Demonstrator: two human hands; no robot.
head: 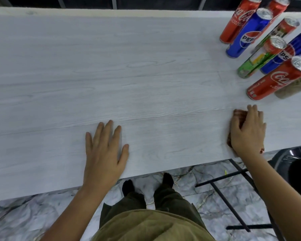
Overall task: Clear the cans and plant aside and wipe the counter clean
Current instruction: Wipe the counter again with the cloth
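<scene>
Several drink cans stand grouped at the far right of the pale wood-grain counter (pixel 111 66): a red cola can (pixel 274 80) nearest, a green can (pixel 257 60), blue cans (pixel 247 35) and more red ones (pixel 236 21) behind. The plant in its pale pot (pixel 292 87) peeks in at the right edge, behind the nearest red can. My right hand (pixel 248 131) lies on a reddish-brown cloth (pixel 237 115) near the counter's front right, fingers spread over it. My left hand (pixel 106 150) rests flat on the counter near the front edge, holding nothing.
The counter's front edge runs diagonally just below my hands. Under it lie a marbled floor (pixel 189 185), black metal frame legs (pixel 233 181) and a dark seat (pixel 292 164) at the right. A dark railing runs beyond the far edge.
</scene>
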